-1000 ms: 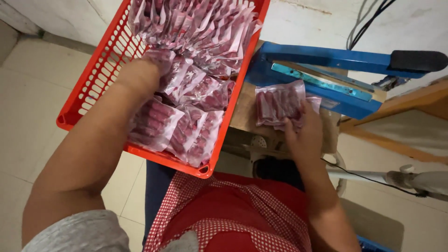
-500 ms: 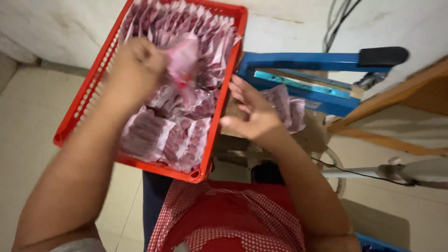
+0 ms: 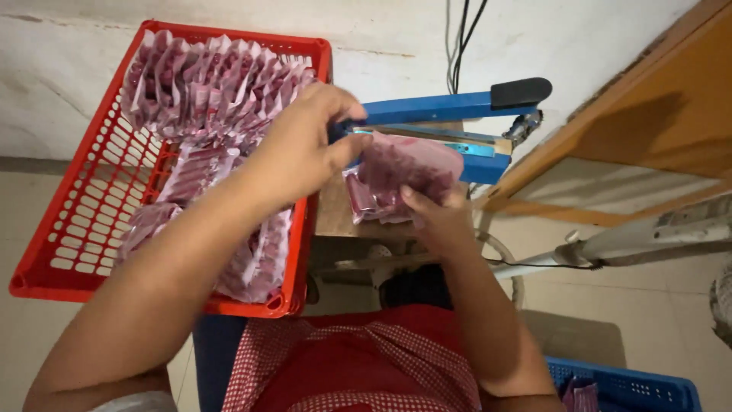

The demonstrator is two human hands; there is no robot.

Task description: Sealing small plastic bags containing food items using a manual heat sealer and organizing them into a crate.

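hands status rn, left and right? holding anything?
Left hand: fingers closed at the top edge of a pink packet, by the blue sealer.
Right hand: closed on the pink packet from below, thumb on its front.

Red basket; pink packets; blue sealer; red-checked apron.

The red basket is moulded plastic lattice, smooth with a slight sheen. The pouches in it, and the pouch at the hands, are thin clear plastic film, glossy and crinkled over reddish contents. The sealer has blue painted metal arms, a matt black grip and a bright metal strip along its bar. The wall looks rough and chalky. The wooden frame is smooth and matt. The apron is soft checked cloth. The blue crate is plastic.
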